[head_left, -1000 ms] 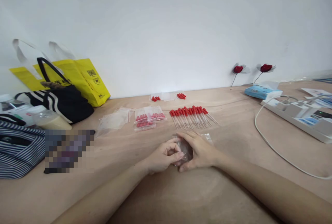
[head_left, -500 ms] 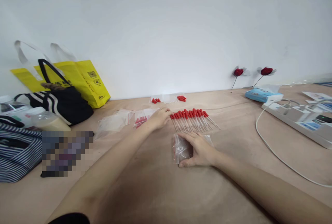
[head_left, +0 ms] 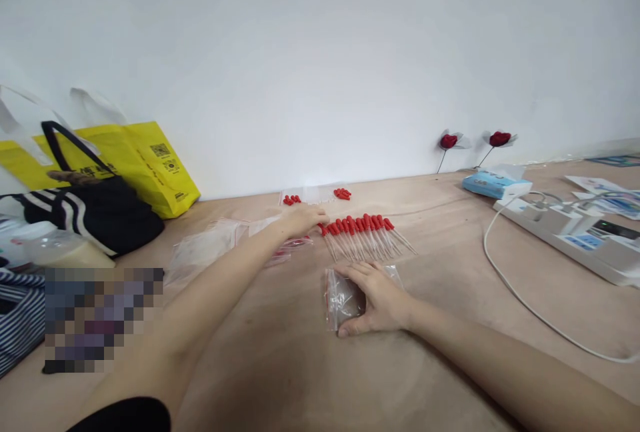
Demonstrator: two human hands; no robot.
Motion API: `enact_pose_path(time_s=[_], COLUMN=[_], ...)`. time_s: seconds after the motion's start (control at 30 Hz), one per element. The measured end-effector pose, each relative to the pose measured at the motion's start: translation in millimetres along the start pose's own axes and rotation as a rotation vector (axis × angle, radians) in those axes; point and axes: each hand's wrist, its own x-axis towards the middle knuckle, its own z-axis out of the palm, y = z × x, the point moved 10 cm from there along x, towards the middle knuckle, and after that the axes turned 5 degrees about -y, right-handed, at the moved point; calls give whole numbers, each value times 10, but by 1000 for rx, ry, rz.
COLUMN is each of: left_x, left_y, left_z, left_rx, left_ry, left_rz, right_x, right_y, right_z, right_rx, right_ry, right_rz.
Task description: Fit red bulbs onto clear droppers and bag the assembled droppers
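Note:
A slanted row of thin clear droppers with red bulb tops (head_left: 360, 224) lies on the table. At the row's left end my left hand (head_left: 303, 220) has its fingers closed at the red top of the outermost dropper; its fingertips are partly hidden. Below the row, my right hand (head_left: 380, 299) rests spread over a clear zip bag (head_left: 345, 292), its thumb at the lower edge and fingers along the upper edge. To the left, flat zip bags (head_left: 207, 245) are stacked, and a bag with pink-red pieces (head_left: 280, 255) lies partly under my left forearm.
Against the wall is another clear bag (head_left: 315, 193) with two small groups of red bulbs (head_left: 343, 194). A yellow bag (head_left: 173, 179) and black bag (head_left: 125, 212) stand left. At right are a blue tissue pack (head_left: 495, 184), a power strip (head_left: 565, 235) and a white cable (head_left: 510, 292).
The view has shifted slightly, so most things sit a little further left. My left hand stays by the row's left end; my right hand stays on the zip bag.

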Motion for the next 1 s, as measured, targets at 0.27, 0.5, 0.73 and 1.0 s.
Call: enact_pose_path(time_s=[0.27,0.5,0.73,1.0], left_x=[-1222,-1702,-1456,-1186], left_y=[75,498,858,779], left_z=[-321,-137,-168,420], left_rx=[-115,-242,-346,-1186], left_ry=[142,265,410,290], left_rz=[-200,-257,-177,-588], right_x=[-13,-22,-12,20], right_y=[12,23,27,10], right_z=[7,9,14,26], right_rx=[0,11,-2,-12], right_ry=[0,18,10,3], right_rz=[9,5,13,13])
